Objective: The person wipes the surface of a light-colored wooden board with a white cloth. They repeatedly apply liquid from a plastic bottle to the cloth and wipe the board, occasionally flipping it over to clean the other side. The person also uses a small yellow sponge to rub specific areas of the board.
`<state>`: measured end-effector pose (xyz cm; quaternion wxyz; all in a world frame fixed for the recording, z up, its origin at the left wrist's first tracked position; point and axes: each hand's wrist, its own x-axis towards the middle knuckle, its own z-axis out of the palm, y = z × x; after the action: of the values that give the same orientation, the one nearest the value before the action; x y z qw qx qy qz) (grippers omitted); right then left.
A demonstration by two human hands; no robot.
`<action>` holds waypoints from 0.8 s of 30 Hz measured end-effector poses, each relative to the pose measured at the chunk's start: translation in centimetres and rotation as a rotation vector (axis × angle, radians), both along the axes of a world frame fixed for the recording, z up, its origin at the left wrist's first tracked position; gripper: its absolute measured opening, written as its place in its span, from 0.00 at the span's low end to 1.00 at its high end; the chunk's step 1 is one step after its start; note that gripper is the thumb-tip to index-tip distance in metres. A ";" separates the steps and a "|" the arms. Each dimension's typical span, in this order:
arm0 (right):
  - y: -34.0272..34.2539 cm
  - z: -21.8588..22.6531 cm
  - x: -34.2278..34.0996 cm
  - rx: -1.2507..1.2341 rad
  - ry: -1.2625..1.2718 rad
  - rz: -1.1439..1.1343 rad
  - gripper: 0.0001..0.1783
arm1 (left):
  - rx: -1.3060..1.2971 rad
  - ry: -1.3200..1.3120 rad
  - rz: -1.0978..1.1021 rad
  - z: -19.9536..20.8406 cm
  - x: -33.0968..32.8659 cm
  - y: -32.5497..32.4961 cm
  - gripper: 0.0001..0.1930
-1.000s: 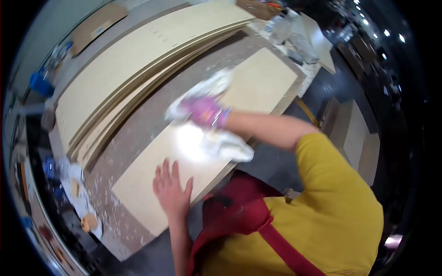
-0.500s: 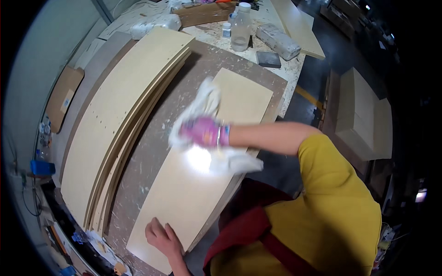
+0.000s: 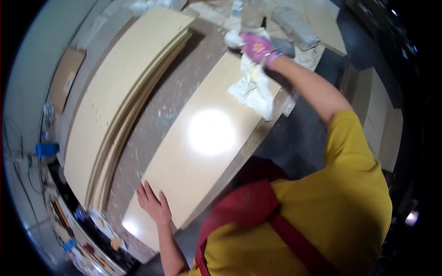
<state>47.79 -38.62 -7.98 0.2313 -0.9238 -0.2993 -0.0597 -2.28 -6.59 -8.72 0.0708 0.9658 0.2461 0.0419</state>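
A long pale wooden panel (image 3: 184, 165) lies on the brown work board (image 3: 168, 99) in front of me. My left hand (image 3: 154, 204) rests flat on the panel's near end, fingers spread and bare. At the panel's far end my right hand (image 3: 258, 48), in a pink glove with a flower on its back, is closed on a white cloth (image 3: 253, 87). Part of the cloth bunches beyond the fingers; the rest hangs down over the panel's far right corner.
A stack of curved pale panels (image 3: 124, 78) stands to the left. Past my right hand are a clear plastic bottle (image 3: 253, 16), a dusty grey block (image 3: 295, 27) and a small white-capped bottle (image 3: 237, 8). Cardboard (image 3: 375, 110) stands at the right; a blue box (image 3: 47, 149) is far left.
My right hand has carried the cloth from mid-panel to its far end. The left hand stays near the close end, its fingers now more stretched out. The view has shifted slightly.
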 end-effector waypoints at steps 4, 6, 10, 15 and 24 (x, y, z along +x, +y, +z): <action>1.3 1.3 -9.3 -0.083 -0.180 0.402 0.28 | -0.008 0.004 0.005 0.0 -0.2 0.2 0.31; 2.6 -0.3 -10.6 -0.344 0.039 0.697 0.20 | -0.028 -0.024 0.004 0.2 -0.2 0.1 0.31; 0.7 -2.5 -3.0 -0.091 0.134 0.104 0.18 | -0.031 -0.042 0.014 0.0 -0.6 0.5 0.30; -4.3 -1.0 5.4 -0.168 0.093 0.014 0.25 | -0.125 -0.334 0.554 -1.3 -7.8 6.7 0.27; 0.5 -5.0 5.0 -0.012 0.655 -0.078 0.46 | -0.349 -0.520 0.994 -1.9 -19.7 14.2 0.27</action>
<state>52.77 -38.16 -13.02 0.3071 -0.9060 -0.1740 0.2335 -22.01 7.61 -10.65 0.2588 0.6665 0.6472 0.2644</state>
